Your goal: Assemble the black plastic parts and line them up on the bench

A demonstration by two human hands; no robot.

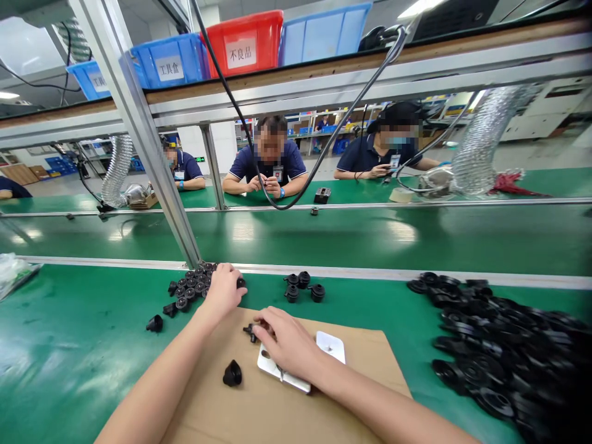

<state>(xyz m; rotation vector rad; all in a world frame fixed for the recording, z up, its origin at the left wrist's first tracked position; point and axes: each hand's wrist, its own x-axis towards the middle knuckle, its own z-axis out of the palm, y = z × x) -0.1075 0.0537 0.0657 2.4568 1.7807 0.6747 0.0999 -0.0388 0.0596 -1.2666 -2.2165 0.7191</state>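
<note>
Our left hand [224, 291] reaches forward onto the cap pile [192, 288] at the far edge of the counter [78, 345], fingers curled down over the caps; we cannot tell whether it grips one. Our right hand [287, 344] lies palm down on the white plate [330, 346], which sits on the cardboard [370, 364]. Its fingertips [261, 320] touch a small black part [250, 332] at the plate's left end; whether they pinch it we cannot tell. The two hands are apart, left ahead of right.

One cap [232, 374] stands alone on the cardboard, near our left forearm. Another loose cap [155, 323] lies on the green counter left of the cardboard. Four caps [303, 287] sit in a cluster just beyond the cardboard, right of the left hand. A big heap of black rings [499, 345] fills the counter's right side, well apart from both hands.

Beyond it runs the green belt [346, 237]. Three people sit across it in dark shirts. Blue bins [171, 60] and a red bin [245, 42] stand on the shelf above.
</note>
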